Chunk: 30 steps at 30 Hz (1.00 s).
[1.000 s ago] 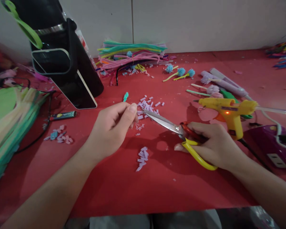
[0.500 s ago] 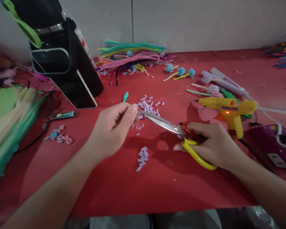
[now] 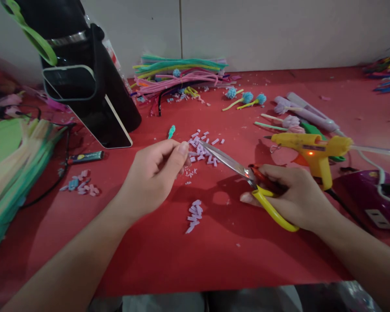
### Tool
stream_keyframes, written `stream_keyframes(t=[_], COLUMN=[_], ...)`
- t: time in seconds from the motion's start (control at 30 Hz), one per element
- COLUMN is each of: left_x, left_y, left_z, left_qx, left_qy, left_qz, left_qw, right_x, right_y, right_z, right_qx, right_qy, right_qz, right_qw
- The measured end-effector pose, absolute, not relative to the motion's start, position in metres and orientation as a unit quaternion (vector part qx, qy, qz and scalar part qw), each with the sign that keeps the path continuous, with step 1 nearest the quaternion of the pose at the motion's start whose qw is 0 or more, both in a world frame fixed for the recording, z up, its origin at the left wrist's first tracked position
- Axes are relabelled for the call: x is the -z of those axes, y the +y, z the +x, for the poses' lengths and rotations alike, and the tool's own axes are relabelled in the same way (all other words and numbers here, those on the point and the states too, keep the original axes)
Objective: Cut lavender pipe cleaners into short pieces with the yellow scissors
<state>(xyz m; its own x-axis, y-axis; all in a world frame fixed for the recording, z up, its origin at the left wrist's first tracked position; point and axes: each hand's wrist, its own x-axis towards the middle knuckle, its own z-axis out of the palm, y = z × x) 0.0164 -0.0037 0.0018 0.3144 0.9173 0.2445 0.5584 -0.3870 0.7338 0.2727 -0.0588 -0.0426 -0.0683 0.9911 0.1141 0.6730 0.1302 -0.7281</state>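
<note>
My right hand [image 3: 294,197] grips the yellow and red handles of a pair of scissors [image 3: 247,180]. Their closed blades point up and left toward a scatter of short lilac pipe-cleaner bits [image 3: 203,147] on the red table [image 3: 214,251]. My left hand [image 3: 154,173] is curled in a pinch just left of the blade tip, thumb against fingers. What it holds is too small to make out. A second small heap of lilac bits [image 3: 194,215] lies between my hands.
A yellow glue gun [image 3: 312,149] with a lit lamp stands right of the scissors, a purple box [image 3: 367,197] beside it. Pipe-cleaner bundles [image 3: 178,73] lie at the back, a black stand [image 3: 84,82] at back left, green strips [image 3: 16,164] at left.
The scissor blades have swung up and to the right, away from my left fingertips, and my right hand has shifted slightly right. My left hand has stayed put.
</note>
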Motion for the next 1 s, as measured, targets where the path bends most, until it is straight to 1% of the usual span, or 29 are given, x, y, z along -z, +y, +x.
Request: stream_keyframes(t=[0.17, 0.33, 1.0], left_x=[-0.0032, -0.0044, -0.0028], left_y=[-0.0034, -0.0028, -0.002], left_z=[0.0162, 0.0142, 0.0144], left_qx=[-0.334, -0.33, -0.322], left_qy=[0.497, 0.512, 0.503], left_qz=[0.76, 0.757, 0.755], left_qw=[0.253, 0.238, 0.27], right_x=[0.045, 0.0448, 0.0428], right_y=[-0.0595, -0.0587, -0.0568], right_z=[0.2743, 0.2736, 0.2719], right_qx=[-0.263, -0.27, -0.245], right_qy=[-0.682, -0.68, -0.685], right_qz=[-0.62, -0.622, -0.626], right_qw=[0.285, 0.279, 0.28])
